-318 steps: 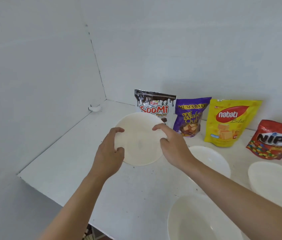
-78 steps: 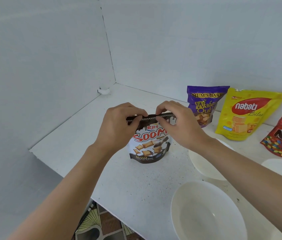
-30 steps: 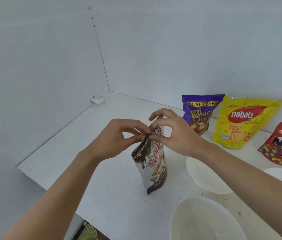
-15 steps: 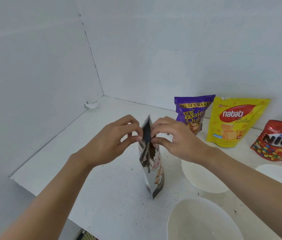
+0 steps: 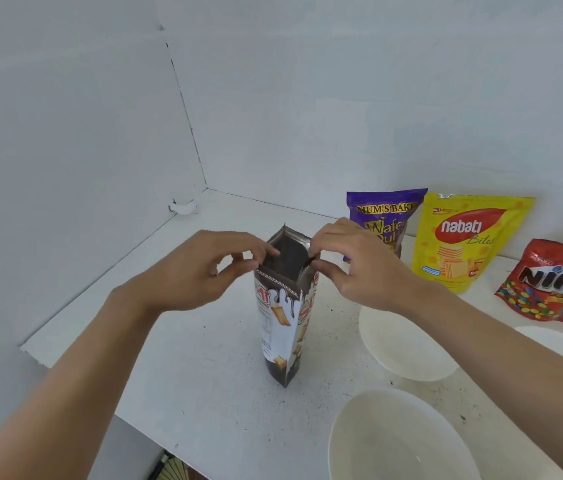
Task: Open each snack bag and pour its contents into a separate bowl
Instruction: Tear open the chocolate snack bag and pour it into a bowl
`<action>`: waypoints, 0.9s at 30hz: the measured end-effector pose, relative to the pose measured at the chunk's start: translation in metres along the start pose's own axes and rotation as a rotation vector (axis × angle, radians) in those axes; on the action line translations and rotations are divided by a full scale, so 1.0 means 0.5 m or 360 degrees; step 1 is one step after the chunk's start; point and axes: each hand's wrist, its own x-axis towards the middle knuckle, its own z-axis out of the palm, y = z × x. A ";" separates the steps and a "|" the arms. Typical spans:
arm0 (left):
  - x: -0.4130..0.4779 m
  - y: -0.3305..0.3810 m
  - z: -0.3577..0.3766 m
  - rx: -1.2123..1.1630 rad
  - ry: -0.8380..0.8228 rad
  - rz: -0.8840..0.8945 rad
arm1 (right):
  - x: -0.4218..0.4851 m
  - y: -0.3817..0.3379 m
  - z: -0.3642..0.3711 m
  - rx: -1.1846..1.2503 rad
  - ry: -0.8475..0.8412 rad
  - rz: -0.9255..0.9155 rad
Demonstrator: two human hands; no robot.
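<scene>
The Soomi bag [image 5: 283, 317] stands upright on the white bench [image 5: 204, 375], mouth spread wide — left hand [image 5: 200, 268] pinching one lip, right hand [image 5: 352, 268] pinching the other — two empty bowls [image 5: 401, 441] just beside it.

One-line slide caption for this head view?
Left hand and right hand pinch the Soomi bag open on the white table, beside empty bowls and other snack bags.

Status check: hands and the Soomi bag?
Both left hand and right hand pinch Soomi bag top, opposite sides. Bag upright, mouth open, nothing poured. Nearest bowl empty, path unobstructed.
</scene>
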 end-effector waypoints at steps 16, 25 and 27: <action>-0.019 -0.068 -0.006 0.0202 0.0078 -0.0340 | 0.005 -0.004 -0.002 -0.0178 -0.0135 -0.0025; -0.018 -0.072 0.030 0.0306 0.0162 -0.0342 | -0.003 -0.012 0.003 -0.0251 -0.0033 -0.0052; -0.020 -0.082 0.029 0.0319 0.0194 -0.0359 | -0.001 -0.019 0.006 -0.0294 -0.0015 -0.0078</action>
